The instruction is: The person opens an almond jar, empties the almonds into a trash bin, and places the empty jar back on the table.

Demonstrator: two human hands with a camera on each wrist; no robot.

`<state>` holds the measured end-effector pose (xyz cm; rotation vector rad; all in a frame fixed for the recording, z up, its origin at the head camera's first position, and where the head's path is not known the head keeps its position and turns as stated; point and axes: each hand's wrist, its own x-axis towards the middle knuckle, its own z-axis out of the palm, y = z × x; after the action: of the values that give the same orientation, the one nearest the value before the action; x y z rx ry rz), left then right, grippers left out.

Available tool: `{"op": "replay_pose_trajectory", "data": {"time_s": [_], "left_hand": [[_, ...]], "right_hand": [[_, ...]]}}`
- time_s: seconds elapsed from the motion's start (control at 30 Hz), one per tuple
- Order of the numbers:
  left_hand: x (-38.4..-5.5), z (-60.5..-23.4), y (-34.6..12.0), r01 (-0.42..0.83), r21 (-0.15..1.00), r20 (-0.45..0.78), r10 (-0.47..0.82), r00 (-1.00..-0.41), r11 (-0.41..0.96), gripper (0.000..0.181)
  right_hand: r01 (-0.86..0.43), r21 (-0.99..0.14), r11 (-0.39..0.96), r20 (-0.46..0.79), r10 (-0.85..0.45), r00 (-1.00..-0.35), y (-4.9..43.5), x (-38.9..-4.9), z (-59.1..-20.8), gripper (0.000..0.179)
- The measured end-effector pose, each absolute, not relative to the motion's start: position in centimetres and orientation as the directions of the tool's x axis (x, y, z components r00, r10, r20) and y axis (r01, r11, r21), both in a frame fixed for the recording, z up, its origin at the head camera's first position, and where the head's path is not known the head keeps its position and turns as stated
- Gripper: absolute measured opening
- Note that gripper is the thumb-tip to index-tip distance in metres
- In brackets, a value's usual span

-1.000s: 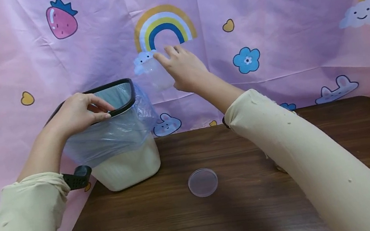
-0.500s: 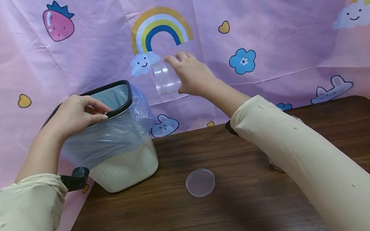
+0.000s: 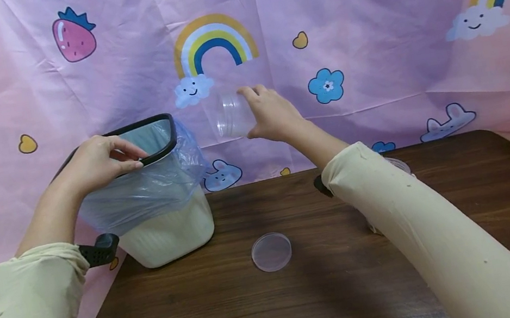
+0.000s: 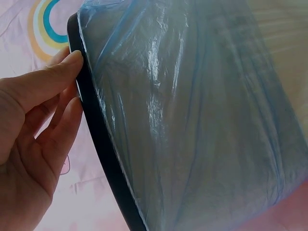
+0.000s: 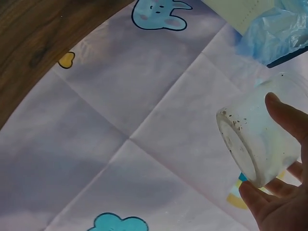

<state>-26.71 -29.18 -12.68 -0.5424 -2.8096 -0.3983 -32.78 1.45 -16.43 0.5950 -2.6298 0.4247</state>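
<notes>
My right hand (image 3: pixel 273 113) grips a clear plastic jar (image 3: pixel 232 115) in the air, to the right of a cream trash bin (image 3: pixel 170 240). The jar lies tipped on its side, its open mouth facing the bin. Small dark specks cling near the jar's base (image 5: pixel 238 149) in the right wrist view. With thumb and fingers, my left hand (image 3: pixel 98 161) pinches the bin's black rim (image 4: pixel 98 130); some fingertips are hidden behind it. A blue plastic bag (image 3: pixel 142 198) lines the bin and folds over its outside.
A clear round lid (image 3: pixel 271 252) lies flat on the dark wooden table (image 3: pixel 198 310). Behind my right sleeve (image 3: pixel 389 194) shows part of another clear round thing (image 3: pixel 399 164). A pink patterned cloth (image 3: pixel 352 12) hangs behind the table.
My right hand has drawn the jar slightly right and down, away from the bin; its blurred motion has settled. My left hand stays on the rim. The head view has shifted a little.
</notes>
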Motion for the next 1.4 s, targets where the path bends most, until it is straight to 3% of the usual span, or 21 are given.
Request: {"op": "replay_pose_trajectory", "data": {"time_s": [1.4], "left_hand": [[-26.8, -12.8, -29.3, 0.369, 0.238, 0.275, 0.303, -0.913, 0.898, 0.020]], "right_hand": [[-0.424, -0.567, 0.706, 0.432, -0.183, -0.883, 4.2, -33.8, -25.6, 0.088]]}}
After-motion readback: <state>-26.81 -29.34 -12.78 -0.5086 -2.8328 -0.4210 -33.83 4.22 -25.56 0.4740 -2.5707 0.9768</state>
